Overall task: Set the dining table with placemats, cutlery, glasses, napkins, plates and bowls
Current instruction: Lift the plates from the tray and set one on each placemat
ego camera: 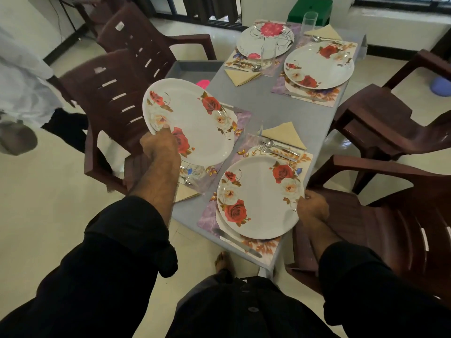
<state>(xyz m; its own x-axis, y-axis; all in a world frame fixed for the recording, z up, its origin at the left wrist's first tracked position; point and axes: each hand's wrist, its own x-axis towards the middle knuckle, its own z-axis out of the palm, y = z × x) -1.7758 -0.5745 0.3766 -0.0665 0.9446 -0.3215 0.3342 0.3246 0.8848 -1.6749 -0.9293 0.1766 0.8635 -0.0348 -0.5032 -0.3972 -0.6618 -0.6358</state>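
Head view of a grey dining table (280,113) with 4 place settings in progress. The left hand (159,145) pinches the near rim of a rose-patterned plate (192,123), thumb on top and fingers curled beneath, holding it tilted in the air above the near-left placemat (240,118), on which a knife (230,108) lies past the plate's far edge. The right hand (313,206) grips the right rim of a second rose plate (258,197), which appears to rest on another plate on the near-right placemat (207,218); a table knife (238,242) lies just beside it, and a fork and spoon (271,145) lie next to a folded beige napkin (284,135). The 2 far settings already carry plates, glasses and napkins. The step in hand is judged to be seating the lifted plate: level it first, lower it onto the middle of the left mat, and keep its rim clear of the knife and of the glass (195,175) partly hidden beneath the forearm, which a careless descent could topple. Release the pinch only once the plate sits flat.
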